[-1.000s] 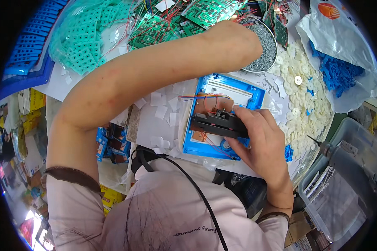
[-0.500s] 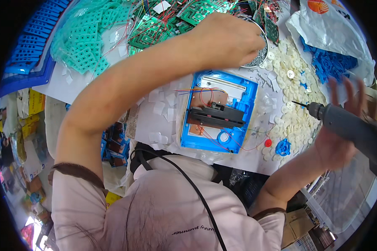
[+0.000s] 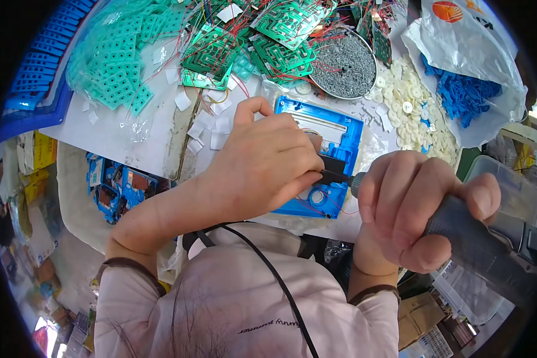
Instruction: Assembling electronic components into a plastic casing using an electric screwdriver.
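Note:
My right hand (image 3: 413, 206) is wrapped round a dark grey electric screwdriver (image 3: 468, 238), held nearly level with its tip pointing left. That tip meets the fingers of my left hand (image 3: 268, 161), above the blue plastic casing (image 3: 351, 161) on the table. Thumb and forefinger of the left hand are pinched together at the bit; whatever they hold is too small or hidden to name. Inside the casing lies a black bar-shaped part (image 3: 334, 165), partly covered by my left hand. A white round-holed corner of the casing shows below it, and thin wires run out.
Behind the casing stands a round tin of screws (image 3: 346, 65), beside green circuit boards (image 3: 212, 56) with red wires. White plastic discs (image 3: 407, 113) lie to the right, near a bag of blue parts (image 3: 468, 89). Turquoise pads (image 3: 116, 53) are at left, above a bin of blue assemblies (image 3: 116, 185).
My left hand has come back from the screw tin to the casing, its fingers pinched. The right hand has closed round the screwdriver and brought its tip left to the left fingers.

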